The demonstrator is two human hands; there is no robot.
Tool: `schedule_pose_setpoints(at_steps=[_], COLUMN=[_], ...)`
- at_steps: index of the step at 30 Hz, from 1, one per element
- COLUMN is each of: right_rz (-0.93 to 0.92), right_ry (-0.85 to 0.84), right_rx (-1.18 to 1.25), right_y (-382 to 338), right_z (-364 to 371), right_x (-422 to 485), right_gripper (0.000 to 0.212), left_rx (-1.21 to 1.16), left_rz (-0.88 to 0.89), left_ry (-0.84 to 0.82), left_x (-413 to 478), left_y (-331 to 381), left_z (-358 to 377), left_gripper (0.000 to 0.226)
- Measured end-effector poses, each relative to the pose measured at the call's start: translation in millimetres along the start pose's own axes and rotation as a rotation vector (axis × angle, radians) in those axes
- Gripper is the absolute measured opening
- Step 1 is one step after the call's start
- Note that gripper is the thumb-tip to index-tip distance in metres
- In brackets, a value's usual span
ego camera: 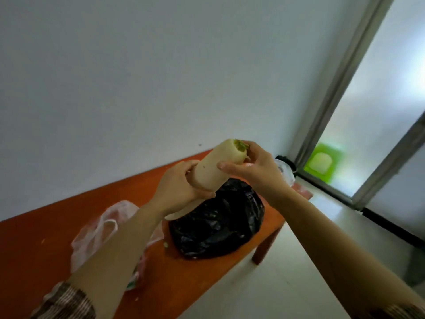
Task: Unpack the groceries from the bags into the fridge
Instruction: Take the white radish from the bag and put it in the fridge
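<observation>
White radish point(216, 168) is up in the air above the tabletop point(34, 229), tilted, green-topped end pointing up-right. Both hands are on it: left hand point(178, 188) wraps the lower part, fingers curled round it; right hand point(250, 168) grips the top end, thumb across the front, fingers behind near the green stub. Black plastic bag point(218, 219) sits right below on the orange tabletop, crumpled. Pale translucent bag point(101, 229) lies left of it, partly hidden by the left forearm. Another clear bag point(285, 171) at the far end, near the window frame point(333, 88).
</observation>
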State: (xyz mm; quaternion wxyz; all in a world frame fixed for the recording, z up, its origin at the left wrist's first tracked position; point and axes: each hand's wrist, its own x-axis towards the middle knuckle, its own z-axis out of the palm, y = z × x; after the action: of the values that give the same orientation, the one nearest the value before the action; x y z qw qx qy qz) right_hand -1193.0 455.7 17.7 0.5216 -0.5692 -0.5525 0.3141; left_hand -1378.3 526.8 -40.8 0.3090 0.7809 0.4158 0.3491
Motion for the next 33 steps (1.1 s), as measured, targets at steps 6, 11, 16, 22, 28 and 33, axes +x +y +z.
schedule_pose_setpoints(at_steps=[6,11,16,22,28,33], right_rz=[-0.038,0.033,0.176,0.240,0.263,0.273], right_ry=[0.196,0.464,0.697,0.905,1.013,1.150], right_rx=[-0.208,-0.448,-0.506,-0.469,-0.557,-0.587], right_y=[0.1,8.2,34.1,63.0,67.4,69.7], right_z=[-157.2,-290.2,-415.8,-566.5,-714.7,-820.8], right_x=[-75.1,-141.7,-208.5,-251.7,-265.4,-279.3], right_gripper=[0.052,0.047,0.053,0.051,0.051,0.053], left_rx=[-0.179,-0.319,-0.370,-0.446,-0.491,-0.491], left_rz=[0.124,0.170,0.239,0.347,0.467,0.555], left_ry=[-0.178,-0.556,-0.864,-1.012,-1.076,-1.089], left_x=[-2.6,-11.5,-20.2,-1.3,48.9,72.4], left_y=[117.3,220.0,302.7,405.1,520.0,610.1], left_z=[137.5,274.5,405.9,557.7,696.2,786.0], left_gripper=[0.070,0.067,0.062,0.069,0.074,0.074])
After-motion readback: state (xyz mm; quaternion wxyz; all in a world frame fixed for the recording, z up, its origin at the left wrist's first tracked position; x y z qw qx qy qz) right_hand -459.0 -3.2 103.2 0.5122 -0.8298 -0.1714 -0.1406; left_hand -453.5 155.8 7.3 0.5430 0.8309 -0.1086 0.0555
